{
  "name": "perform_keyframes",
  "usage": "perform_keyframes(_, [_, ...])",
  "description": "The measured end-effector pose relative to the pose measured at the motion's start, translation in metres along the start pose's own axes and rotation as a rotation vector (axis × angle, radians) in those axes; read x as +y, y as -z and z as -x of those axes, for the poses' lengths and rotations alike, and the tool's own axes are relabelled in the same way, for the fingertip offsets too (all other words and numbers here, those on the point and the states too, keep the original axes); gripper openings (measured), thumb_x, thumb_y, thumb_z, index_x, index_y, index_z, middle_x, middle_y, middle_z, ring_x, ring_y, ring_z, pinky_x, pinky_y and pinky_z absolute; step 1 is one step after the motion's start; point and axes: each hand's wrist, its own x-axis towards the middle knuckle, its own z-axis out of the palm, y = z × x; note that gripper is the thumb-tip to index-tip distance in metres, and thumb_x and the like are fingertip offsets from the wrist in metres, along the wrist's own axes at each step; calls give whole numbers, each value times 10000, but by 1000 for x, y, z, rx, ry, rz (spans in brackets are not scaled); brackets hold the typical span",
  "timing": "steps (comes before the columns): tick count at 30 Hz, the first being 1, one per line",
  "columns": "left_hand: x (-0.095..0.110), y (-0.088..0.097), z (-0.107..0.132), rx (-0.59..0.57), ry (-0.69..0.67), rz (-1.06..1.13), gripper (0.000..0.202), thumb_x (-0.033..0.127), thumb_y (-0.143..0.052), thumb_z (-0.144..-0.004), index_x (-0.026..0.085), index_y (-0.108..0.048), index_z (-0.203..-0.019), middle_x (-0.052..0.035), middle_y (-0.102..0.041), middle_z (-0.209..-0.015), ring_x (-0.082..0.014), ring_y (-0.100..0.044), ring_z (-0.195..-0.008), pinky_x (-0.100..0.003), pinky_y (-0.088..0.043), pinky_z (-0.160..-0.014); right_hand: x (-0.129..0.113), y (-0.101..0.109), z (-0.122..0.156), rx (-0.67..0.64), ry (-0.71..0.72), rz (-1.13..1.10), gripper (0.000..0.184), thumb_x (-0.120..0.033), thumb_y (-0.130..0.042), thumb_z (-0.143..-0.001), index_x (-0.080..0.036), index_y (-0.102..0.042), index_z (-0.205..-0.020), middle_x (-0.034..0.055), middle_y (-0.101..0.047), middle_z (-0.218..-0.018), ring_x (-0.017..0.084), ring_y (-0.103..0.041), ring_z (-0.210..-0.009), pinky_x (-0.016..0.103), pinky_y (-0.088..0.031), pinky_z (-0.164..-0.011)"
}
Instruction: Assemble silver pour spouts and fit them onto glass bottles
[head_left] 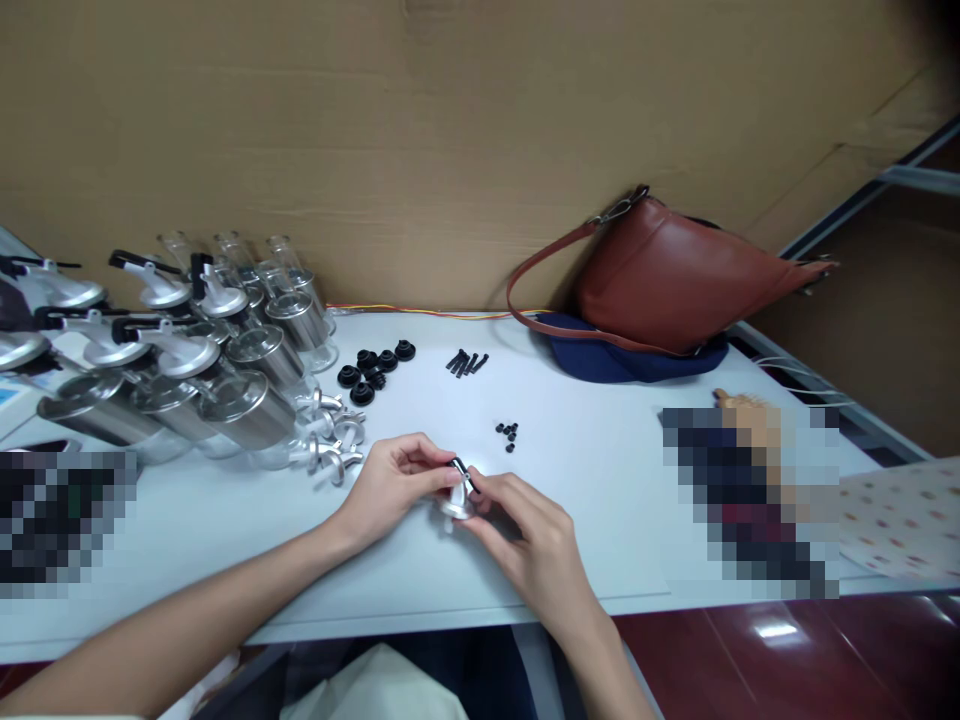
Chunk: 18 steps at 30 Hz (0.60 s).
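Observation:
Both hands meet over the white table on a small silver dispenser lid [455, 508] with a thin black lever [466, 474]. My left hand [397, 480] is closed, pinching the lid's upper part by the lever's left end. Fingers of my right hand [529, 530] are closed around the lid's right side and the lever's right end. Exactly how the lever is seated is hidden by the fingertips. Beyond my hands lie several black levers [466, 362], several tiny black caps [510, 436] and several round black stoppers [363, 392]. Silver lid parts [335, 440] are piled left of my left hand.
Several glass-and-steel bottles [251, 412] crowd the table's left side, some with silver lids [180, 352] fitted. A brown handbag [660, 275] rests on a dark blue cap [600, 355] at back right. Cardboard [420, 150] stands behind the table [600, 480]. A patterned sleeve [900, 515] shows at right.

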Motion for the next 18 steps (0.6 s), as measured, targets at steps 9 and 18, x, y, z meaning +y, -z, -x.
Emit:
perform_keyframes(9, [2,-1,3,4,-47,-45,330,382,-824,-600,137,-649,-733,-11,-694,-694,-130,-648,-642,-255,-551,-655,-2,3,-2,15,-99,-83,84,-223,-604,-886,-194,-601,-964,19,-647,-737,146,-635,-645,247,-544,-609])
perform_keyframes(18, [3,-1,2,18,-108,-44,387,420,-784,-654,168,-497,-721,20,-616,-743,-122,-634,-667,-274,-563,-677,0,-1,-3,-26,-33,-57,220,-232,-625,-871,-229,-623,-1091,84,-647,-987,194,-661,-887,311,-566,-783])
